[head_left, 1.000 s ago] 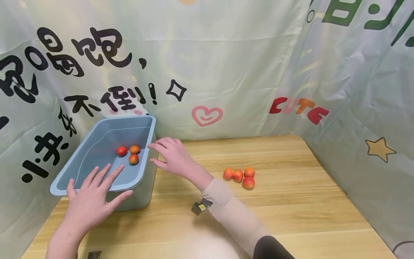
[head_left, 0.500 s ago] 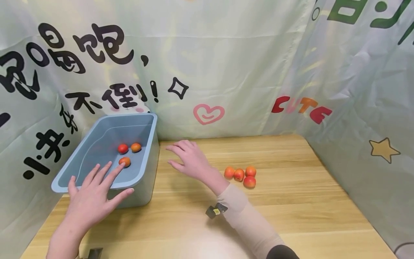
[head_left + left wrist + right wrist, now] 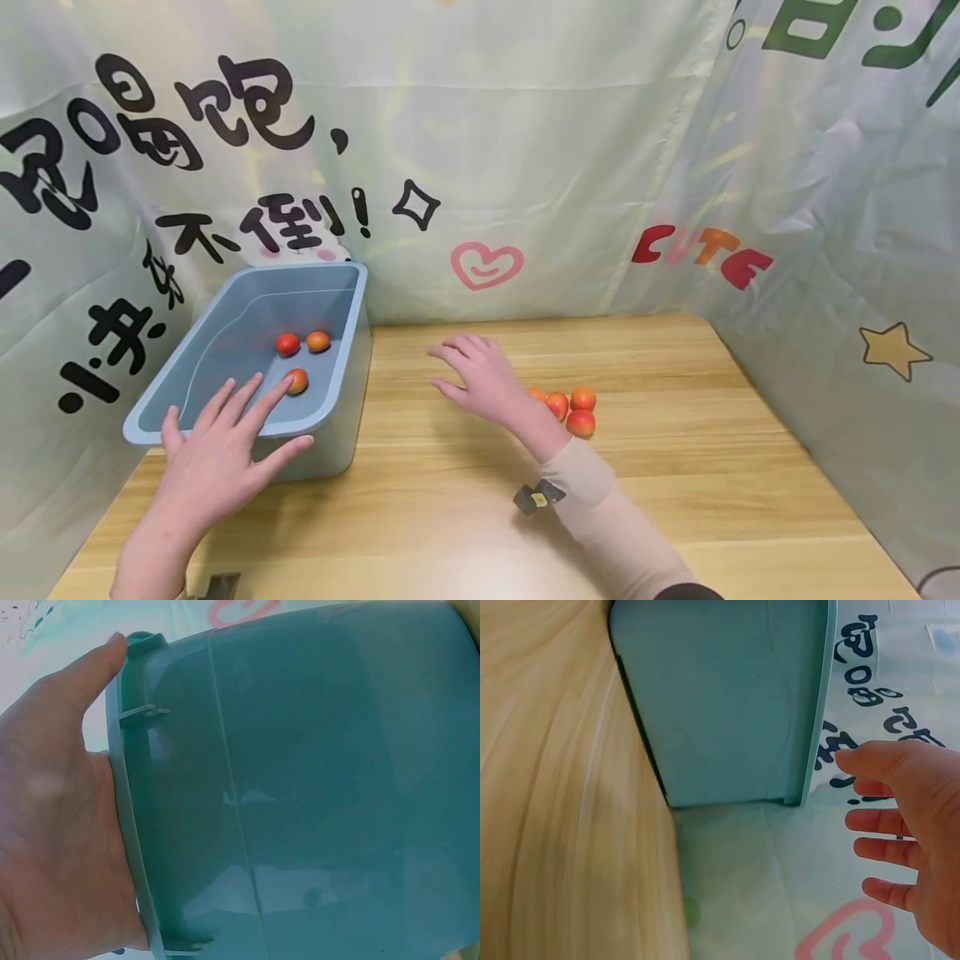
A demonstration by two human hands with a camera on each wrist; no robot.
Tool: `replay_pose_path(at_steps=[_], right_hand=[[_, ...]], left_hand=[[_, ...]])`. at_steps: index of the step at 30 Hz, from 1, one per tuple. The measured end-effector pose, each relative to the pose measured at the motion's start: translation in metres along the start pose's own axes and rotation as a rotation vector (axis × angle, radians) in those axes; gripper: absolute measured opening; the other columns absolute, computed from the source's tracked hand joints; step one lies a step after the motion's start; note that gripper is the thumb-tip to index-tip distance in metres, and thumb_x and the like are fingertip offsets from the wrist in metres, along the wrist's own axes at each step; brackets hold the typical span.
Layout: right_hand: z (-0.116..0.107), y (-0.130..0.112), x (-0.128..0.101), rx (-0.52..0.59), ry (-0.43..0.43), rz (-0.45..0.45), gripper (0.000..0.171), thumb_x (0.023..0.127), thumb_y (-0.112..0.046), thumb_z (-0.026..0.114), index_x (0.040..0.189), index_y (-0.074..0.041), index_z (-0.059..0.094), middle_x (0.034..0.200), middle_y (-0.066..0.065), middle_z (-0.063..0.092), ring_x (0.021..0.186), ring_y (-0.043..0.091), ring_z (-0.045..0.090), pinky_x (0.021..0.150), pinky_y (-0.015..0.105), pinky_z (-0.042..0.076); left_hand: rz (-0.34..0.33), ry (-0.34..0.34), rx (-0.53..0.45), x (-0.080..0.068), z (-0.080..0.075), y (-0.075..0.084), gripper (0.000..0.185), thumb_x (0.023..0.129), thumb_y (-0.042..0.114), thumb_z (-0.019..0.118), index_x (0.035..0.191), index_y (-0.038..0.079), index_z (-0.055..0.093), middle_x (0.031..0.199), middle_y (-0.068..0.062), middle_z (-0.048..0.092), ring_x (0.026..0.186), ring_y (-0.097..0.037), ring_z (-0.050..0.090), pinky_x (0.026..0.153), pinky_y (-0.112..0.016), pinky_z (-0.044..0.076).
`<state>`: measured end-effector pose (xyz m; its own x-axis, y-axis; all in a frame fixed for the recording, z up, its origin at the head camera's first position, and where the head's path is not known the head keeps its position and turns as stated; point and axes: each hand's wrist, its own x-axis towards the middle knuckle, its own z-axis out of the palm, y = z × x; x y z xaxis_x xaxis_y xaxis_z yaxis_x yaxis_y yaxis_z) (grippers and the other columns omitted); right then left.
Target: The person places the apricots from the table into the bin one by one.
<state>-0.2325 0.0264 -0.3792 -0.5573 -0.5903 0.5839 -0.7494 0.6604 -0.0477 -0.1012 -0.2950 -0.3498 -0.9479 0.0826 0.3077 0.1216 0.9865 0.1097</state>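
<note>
A blue plastic bin (image 3: 352,400) stands at the left of the table. On its floor lie three small round fruits: a red one (image 3: 288,344), an orange one (image 3: 318,341) and a nearer orange-red one (image 3: 298,380), partly behind a fingertip in the head view. My left hand (image 3: 213,467) lies over the near rim with fingers spread; the left wrist view shows its thumb along the bin's rim (image 3: 127,802). To the right of the bin, my right hand (image 3: 480,379) hangs above the table, fingers loosely bent and holding nothing. Several similar fruits (image 3: 581,423) cluster beyond my right wrist.
The wooden table (image 3: 712,467) reaches to a printed cloth (image 3: 540,167) at the back and sides. A small dark device (image 3: 538,498) is strapped at my right wrist. The bin's far end stands close to the cloth.
My right hand has moved right, from beside the bin's right rim to over the table. One fruit in the bin has shifted nearer and left. The left hand has stayed put.
</note>
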Motion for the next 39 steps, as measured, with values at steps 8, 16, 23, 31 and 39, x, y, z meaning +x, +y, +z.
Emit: replay_pose_path(at_steps=[8,16,23,31,39], right_hand=[[-0.002,0.011,-0.015,-0.009,-0.007,0.024,0.039,0.086,-0.035,0.073,0.12,-0.017,0.065,0.112,0.003,0.066,0.111,0.022,0.06,0.097,0.045,0.048],[-0.006,0.021,-0.03,-0.022,-0.078,0.07,0.039,0.087,-0.035,0.073,0.121,-0.017,0.065,0.113,0.003,0.066,0.113,0.023,0.059,0.099,0.045,0.047],[-0.008,0.033,-0.045,-0.015,-0.116,0.088,0.039,0.087,-0.035,0.073,0.12,-0.017,0.065,0.113,0.003,0.065,0.113,0.024,0.058,0.1,0.046,0.045],[-0.014,0.044,-0.061,-0.03,-0.176,0.136,0.041,0.087,-0.035,0.072,0.123,-0.016,0.064,0.116,0.004,0.065,0.115,0.024,0.057,0.098,0.046,0.045],[-0.014,0.056,-0.076,-0.052,-0.237,0.173,0.042,0.088,-0.038,0.07,0.125,-0.017,0.063,0.119,0.005,0.064,0.118,0.025,0.056,0.101,0.048,0.043]], left_hand=[[0.0,0.006,-0.003,0.0,0.0,0.0,0.084,0.082,0.072,0.057,0.153,0.039,0.027,0.152,-0.018,0.041,0.14,-0.045,0.03,0.099,-0.082,0.004],[-0.007,0.001,0.003,0.001,0.001,0.0,0.085,0.081,0.072,0.059,0.152,0.039,0.028,0.152,-0.016,0.041,0.14,-0.043,0.031,0.1,-0.082,0.004],[0.003,0.006,-0.003,0.001,0.0,0.0,0.085,0.081,0.071,0.058,0.153,0.036,0.029,0.152,-0.017,0.041,0.14,-0.043,0.03,0.099,-0.082,0.003],[0.002,0.011,0.001,0.001,0.001,0.0,0.085,0.081,0.071,0.059,0.153,0.038,0.028,0.152,-0.018,0.041,0.14,-0.045,0.03,0.099,-0.083,0.003],[0.003,0.016,-0.003,0.001,0.002,0.0,0.084,0.081,0.071,0.06,0.152,0.037,0.03,0.152,-0.017,0.041,0.14,-0.044,0.03,0.099,-0.083,0.003]])
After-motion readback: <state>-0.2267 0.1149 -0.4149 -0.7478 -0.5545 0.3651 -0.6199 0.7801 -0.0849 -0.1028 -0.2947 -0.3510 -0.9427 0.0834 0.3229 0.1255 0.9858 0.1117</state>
